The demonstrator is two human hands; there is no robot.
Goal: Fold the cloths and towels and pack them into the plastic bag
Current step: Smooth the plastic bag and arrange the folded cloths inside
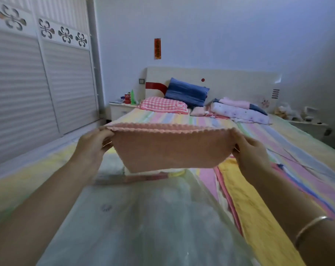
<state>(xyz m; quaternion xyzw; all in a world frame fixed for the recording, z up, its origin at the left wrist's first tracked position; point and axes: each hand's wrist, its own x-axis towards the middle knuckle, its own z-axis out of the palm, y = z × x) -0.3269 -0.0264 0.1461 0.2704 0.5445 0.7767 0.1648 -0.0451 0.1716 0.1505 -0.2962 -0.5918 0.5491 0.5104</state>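
Pink cloth [172,148]: held in the air, taut between the two hands; its top edge shows two scalloped layers, so I judge it folded once.
Left hand [92,143]: fingers curled tight on the cloth's left end.
Right hand [251,150]: clamped the same way on the right end; a bangle [312,227] sits on that forearm.
Plastic bag [143,217]: lies flat on the bed [19,189], just beneath the hands and nearer me.
Progress: early to middle, I'd say. Something pale shows below the cloth, but I cannot tell whether it is packed.
Left to do: the yellow towel [258,208] and pink pieces beside it lie unfolded under the right forearm.
Around: pillows [185,92] and bundled bedding [239,111] far beyond the hands; a wardrobe [28,83] on the left hand's side.
In the way: the bag's limp film, whose mouth looks closed flat.
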